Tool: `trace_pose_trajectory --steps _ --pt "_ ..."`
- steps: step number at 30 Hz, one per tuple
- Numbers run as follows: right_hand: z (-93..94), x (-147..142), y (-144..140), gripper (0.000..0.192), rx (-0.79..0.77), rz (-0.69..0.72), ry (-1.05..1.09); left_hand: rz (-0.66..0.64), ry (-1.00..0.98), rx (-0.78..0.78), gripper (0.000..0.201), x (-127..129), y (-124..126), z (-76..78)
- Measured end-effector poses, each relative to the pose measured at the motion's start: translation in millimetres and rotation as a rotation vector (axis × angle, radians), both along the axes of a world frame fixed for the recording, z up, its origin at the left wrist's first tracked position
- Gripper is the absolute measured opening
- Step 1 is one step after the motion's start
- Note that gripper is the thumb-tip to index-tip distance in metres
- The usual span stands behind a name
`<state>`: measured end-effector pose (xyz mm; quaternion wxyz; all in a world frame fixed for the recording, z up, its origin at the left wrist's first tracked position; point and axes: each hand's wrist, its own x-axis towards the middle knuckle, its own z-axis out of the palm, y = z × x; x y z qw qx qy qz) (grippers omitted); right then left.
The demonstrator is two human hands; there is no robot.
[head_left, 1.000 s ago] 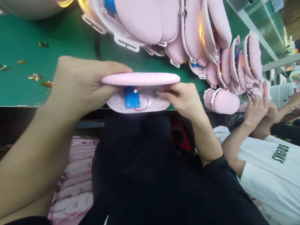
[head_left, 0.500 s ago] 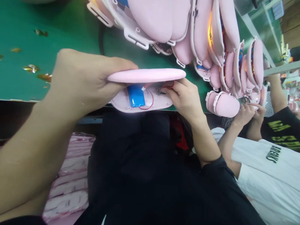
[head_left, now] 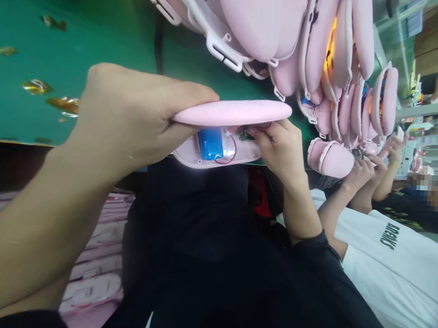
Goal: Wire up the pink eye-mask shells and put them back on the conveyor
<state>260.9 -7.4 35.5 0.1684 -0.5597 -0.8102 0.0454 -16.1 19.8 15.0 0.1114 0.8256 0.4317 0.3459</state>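
My left hand [head_left: 144, 117] grips the left end of a pink padded cover [head_left: 235, 112], thumb on top and fingers beneath. Under it lies the open pale pink shell [head_left: 190, 155] of the same casing, holding a blue battery pack [head_left: 211, 144] and a thin red wire [head_left: 235, 152]. My right hand [head_left: 281, 147] reaches into the gap at the right end, its fingers pinched beside a small green circuit board [head_left: 247, 135] and some wires. The cover hides most of what those fingertips hold.
Several pink casings [head_left: 261, 25] stand crowded along the green table [head_left: 112, 33], some with orange lights. Gold film scraps [head_left: 37, 86] lie at left. Bagged pink parts [head_left: 93, 284] are stacked below. At right, a co-worker's hands [head_left: 364, 170] work near a pink casing [head_left: 331, 158].
The view has shifted, so the table items sit elsewhere in frame. Both hands and the casing appear slightly further right. My right fingers stay in the gap, and the green board shows more.
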Motion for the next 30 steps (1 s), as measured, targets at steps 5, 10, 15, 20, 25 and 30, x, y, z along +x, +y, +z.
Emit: trace_pose_trajectory --steps 5,10,15,20,25,30 --pt "0.5 2.4 1.0 0.019 -0.004 0.014 0.0 0.002 0.006 -0.04 0.056 0.5 -0.7 0.6" --pt "-1.1 -0.1 2.6 0.021 0.008 0.006 -0.015 -0.006 0.012 -0.057 0.059 1.0 -0.9 2.1" --pt "-0.9 1.3 -9.0 0.022 0.065 0.107 -0.03 -0.012 -0.014 -0.034 0.054 1.6 -0.4 0.5" --pt "1.2 6.6 -20.2 0.027 0.04 0.176 -0.15 0.008 0.0 -0.051 0.058 1.3 -0.2 0.9" --pt "11.3 6.3 -27.8 0.03 0.073 0.196 -0.058 0.002 -0.042 0.063 0.045 3.6 -1.8 -2.0" --pt "23.8 -35.1 -46.7 0.032 -0.015 -0.085 0.497 -0.032 -0.042 0.177 0.033 4.0 -6.1 -3.9"
